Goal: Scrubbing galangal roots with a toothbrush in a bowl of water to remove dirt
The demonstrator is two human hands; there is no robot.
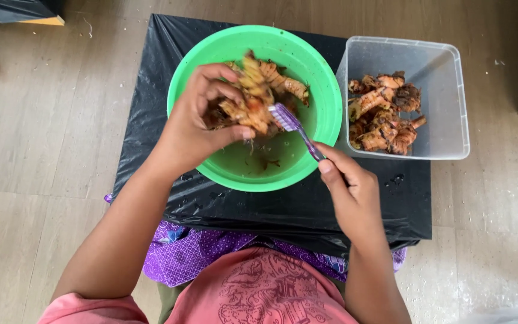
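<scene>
Over the round green plastic bowl [325,114], the left hand [196,129] grips a muddy knobbly root clump [259,90] while the right hand [352,189] clasps a purple toothbrush [292,123] against it, and more soiled roots [385,114] wait in the clear plastic tub [460,102] beside the bowl.

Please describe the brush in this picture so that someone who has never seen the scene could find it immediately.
Find the round green bowl on the black plastic sheet. Over its middle, the right hand holds a slim toothbrush against the knobbly orange-brown root gripped by the left hand. It is the only purple, striped thing over the bowl.
</scene>
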